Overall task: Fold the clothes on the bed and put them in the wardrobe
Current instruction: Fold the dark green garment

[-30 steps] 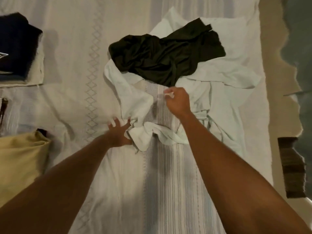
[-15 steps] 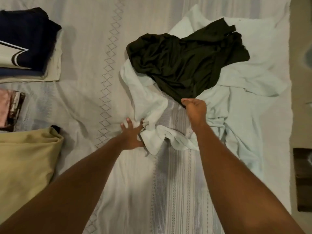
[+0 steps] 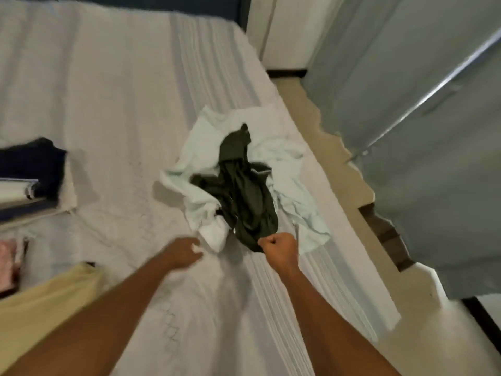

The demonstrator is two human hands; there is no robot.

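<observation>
Dragging the crumpled dark olive garment (image 3: 244,196) along the white bed (image 3: 108,104), off the pale mint cloth (image 3: 200,210) it lay heaped on, the right hand (image 3: 279,246) fists its hem (left hand (image 3: 184,252) blurred, grip untellable), probably readying it for folding.

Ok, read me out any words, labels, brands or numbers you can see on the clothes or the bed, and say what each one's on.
No text can be read.
Folded navy garment: a white marking at its edge, too blurred to tell whether it holds letters.
Dark green garment, pale garment and bedsheet: no writing visible.
</observation>
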